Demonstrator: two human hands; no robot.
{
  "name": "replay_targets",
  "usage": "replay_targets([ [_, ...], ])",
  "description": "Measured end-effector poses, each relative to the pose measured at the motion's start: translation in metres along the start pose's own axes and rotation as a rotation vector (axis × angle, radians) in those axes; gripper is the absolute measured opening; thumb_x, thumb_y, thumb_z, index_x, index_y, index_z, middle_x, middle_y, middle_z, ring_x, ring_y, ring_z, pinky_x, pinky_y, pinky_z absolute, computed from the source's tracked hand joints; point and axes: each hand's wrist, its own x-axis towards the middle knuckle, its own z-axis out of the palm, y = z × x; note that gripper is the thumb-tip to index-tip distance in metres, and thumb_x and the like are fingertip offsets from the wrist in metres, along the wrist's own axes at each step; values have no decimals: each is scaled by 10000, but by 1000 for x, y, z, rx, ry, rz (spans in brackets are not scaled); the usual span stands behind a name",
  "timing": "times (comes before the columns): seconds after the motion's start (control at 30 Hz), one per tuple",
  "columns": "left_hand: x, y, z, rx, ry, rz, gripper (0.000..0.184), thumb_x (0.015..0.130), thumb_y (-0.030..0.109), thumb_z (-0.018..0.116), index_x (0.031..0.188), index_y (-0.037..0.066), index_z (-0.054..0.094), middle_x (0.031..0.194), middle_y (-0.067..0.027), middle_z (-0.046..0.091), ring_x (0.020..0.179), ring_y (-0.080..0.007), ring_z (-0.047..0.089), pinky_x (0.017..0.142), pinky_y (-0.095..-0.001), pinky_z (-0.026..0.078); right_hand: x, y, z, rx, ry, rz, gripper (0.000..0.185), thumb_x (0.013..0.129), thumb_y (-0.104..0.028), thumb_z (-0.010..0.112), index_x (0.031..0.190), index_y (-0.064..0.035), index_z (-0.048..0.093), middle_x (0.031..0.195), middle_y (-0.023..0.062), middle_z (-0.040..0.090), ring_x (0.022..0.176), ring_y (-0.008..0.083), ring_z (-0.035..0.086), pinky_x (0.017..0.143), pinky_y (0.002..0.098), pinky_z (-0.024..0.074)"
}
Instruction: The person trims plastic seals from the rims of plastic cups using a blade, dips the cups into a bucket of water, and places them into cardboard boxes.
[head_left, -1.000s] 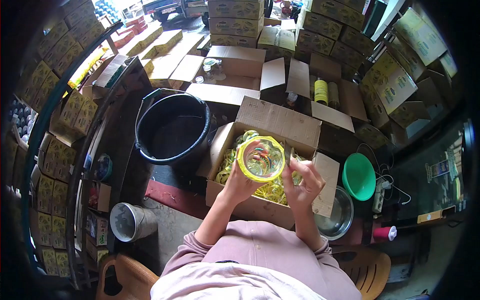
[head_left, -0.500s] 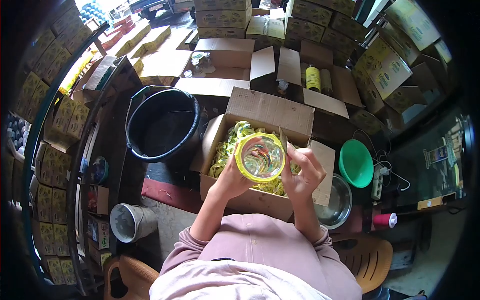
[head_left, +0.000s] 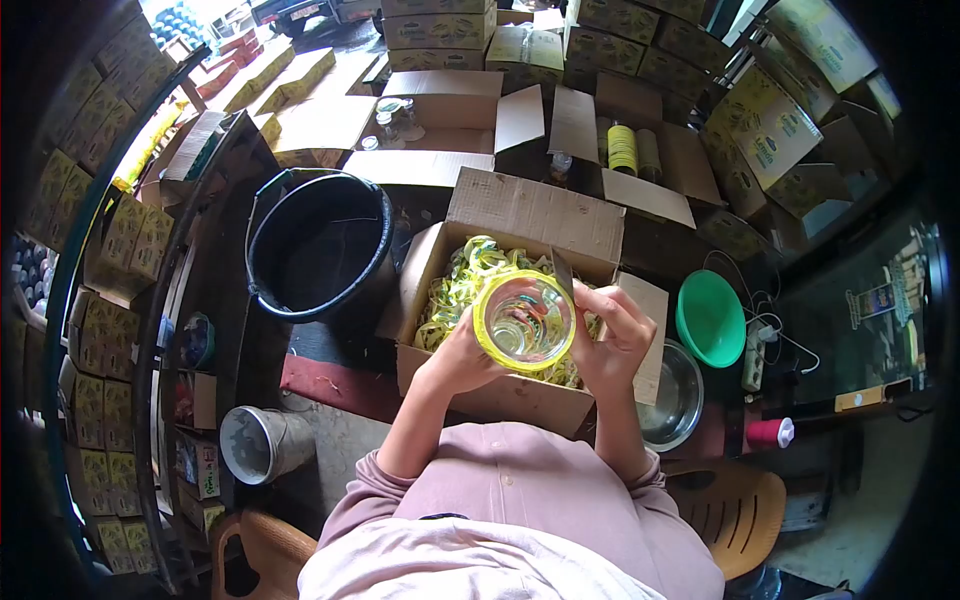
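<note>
Above the open carton, a clear round jar (head_left: 524, 325) with a yellow band round its rim is tilted so that I look into its mouth. My left hand (head_left: 462, 355) is closed around the jar's left side. My right hand (head_left: 612, 335) is at the jar's right edge, fingers bent, pinching a thin, flat, dark blade-like piece (head_left: 562, 270) that points upward beside the rim; its exact kind is unclear. Crumpled yellow-and-clear plastic strips (head_left: 460, 290) fill the carton (head_left: 535, 215) beneath both hands.
A black bucket (head_left: 262, 290) stands left of the carton, with a grey pail (head_left: 240, 445) lower down. On the right are a green basin (head_left: 710, 320), a metal bowl (head_left: 690, 400) and a pink thread spool (head_left: 765, 432). Behind, open cartons (head_left: 450, 110) hold jars and yellow rolls (head_left: 622, 150).
The jar and both hands have shifted very slightly right and down. The blade-like piece shows more upright beside the rim. My left hand keeps its hold on the jar.
</note>
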Motion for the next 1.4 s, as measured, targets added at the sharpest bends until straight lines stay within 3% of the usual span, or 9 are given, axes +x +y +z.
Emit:
replay_targets([
  [0.1, 6, 7, -1, -319, 18, -43, 680, 625, 121, 762, 1201, 38, 408, 1169, -105, 441, 1077, -210, 459, 889, -342, 423, 2, 0, 1, 39, -5, 17, 252, 649, 84, 656, 874, -30, 659, 665, 70, 599, 585, 133, 580, 540, 227, 450],
  [0.2, 8, 4, 4, -437, 103, -30, 684, 652, 108, 742, 1217, 42, 362, 1158, -101, 403, 1092, -229, 439, 889, -365, 425, 1, -1, 2, 25, 12, 26, 246, 652, 73, 662, 875, -31, 659, 664, 67, 601, 578, 124, 578, 542, 226, 453],
  [0.33, 9, -13, 3, -321, 97, 143, 744, 688, 75, 689, 1267, 58, 223, 1172, -119, 363, 1107, -243, 423, 917, -380, 403, -3, -7, 5, -99, 100, 5, 239, 653, 51, 679, 873, -41, 661, 664, 56, 604, 561, 113, 573, 532, 224, 457],
  [0.57, 8, -9, 9, -354, 143, 111, 689, 710, 57, 619, 1277, 60, 229, 1187, -133, 372, 1145, -240, 394, 929, -378, 384, -10, -10, 10, -189, 122, -38, 263, 649, 39, 684, 890, -63, 660, 657, 54, 596, 544, 125, 565, 515, 238, 466],
  [0.77, 12, 0, 18, -366, 262, 48, 734, 664, 31, 694, 1249, 43, 251, 1162, -150, 393, 1053, -228, 477, 851, -343, 454, -10, -10, 13, -215, 117, -73, 278, 645, 43, 679, 899, -67, 658, 663, 47, 586, 553, 132, 562, 516, 246, 467],
  [1.07, 6, -18, 11, -197, 206, 8, 784, 610, 28, 735, 1249, 23, 280, 1128, -132, 437, 1039, -234, 497, 840, -323, 463, 0, -6, 9, -130, 49, -33, 259, 652, 48, 678, 884, -64, 658, 641, 52, 577, 560, 127, 560, 515, 235, 454],
  [1.2, 6, -15, 7, -244, 142, -4, 750, 609, 14, 729, 1228, 27, 305, 1132, -123, 445, 1032, -221, 505, 840, -312, 464, -5, -6, 10, -140, 60, -38, 209, 652, 83, 656, 839, -8, 643, 639, 77, 580, 548, 127, 546, 507, 226, 413],
  [1.3, 8, -10, 6, -251, 93, -50, 735, 613, 5, 720, 1221, 32, 310, 1124, -120, 450, 1034, -221, 504, 839, -315, 468, -2, -8, 10, -192, 79, -44, 264, 649, 51, 675, 880, -74, 660, 633, 53, 567, 539, 136, 550, 498, 245, 446],
  [1.4, 10, -3, 2, -200, 90, -24, 748, 608, 11, 723, 1230, 34, 308, 1126, -121, 447, 1022, -218, 505, 838, -314, 468, -1, -7, 10, -197, 78, -60, 269, 647, 56, 668, 881, -77, 660, 634, 52, 565, 548, 145, 555, 511, 251, 449],
])
